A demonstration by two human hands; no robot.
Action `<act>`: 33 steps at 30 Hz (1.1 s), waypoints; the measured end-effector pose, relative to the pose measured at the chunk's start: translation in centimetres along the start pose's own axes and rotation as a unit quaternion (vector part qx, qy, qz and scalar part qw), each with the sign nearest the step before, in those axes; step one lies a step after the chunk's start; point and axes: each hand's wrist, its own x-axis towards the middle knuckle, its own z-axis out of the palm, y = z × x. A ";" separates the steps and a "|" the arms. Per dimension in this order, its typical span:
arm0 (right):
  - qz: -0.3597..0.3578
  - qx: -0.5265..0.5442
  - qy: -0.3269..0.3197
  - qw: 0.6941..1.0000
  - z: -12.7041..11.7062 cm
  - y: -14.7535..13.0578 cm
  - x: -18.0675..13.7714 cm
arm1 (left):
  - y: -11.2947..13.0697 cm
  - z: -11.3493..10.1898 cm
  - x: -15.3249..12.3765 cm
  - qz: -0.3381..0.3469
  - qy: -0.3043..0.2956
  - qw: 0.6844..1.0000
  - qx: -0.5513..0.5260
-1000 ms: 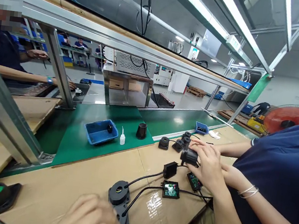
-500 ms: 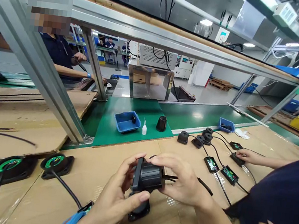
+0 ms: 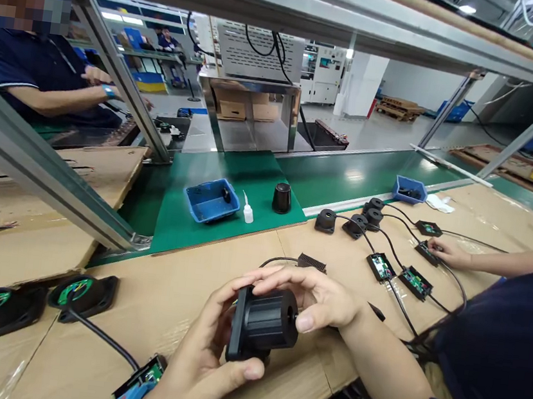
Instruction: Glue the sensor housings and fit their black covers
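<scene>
We hold a black flanged housing on its side over the cardboard-covered bench, its square flange toward our left and its holed end toward our right. Both hands grip it: our left hand clasps the flange, thumb low in front and fingers behind, while our right hand arches over the barrel, thumb at the holed end. To handle it well, we would let the left hand carry the weight and keep the right light, so that we can turn the barrel without tipping it. We should keep our right thumb clear of the hole's edge, and mind the cable by the ribbed black box beyond our fingers. The open circuit-board case lies just beside our left wrist, so we would best keep that forearm from dragging across it. A co-worker's hand is well apart at right.
</scene>
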 end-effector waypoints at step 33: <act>0.038 -0.290 0.209 0.933 1.7 -2.0 -1.9 | -0.9 1.2 0.2 -0.132 0.043 0.988 -0.073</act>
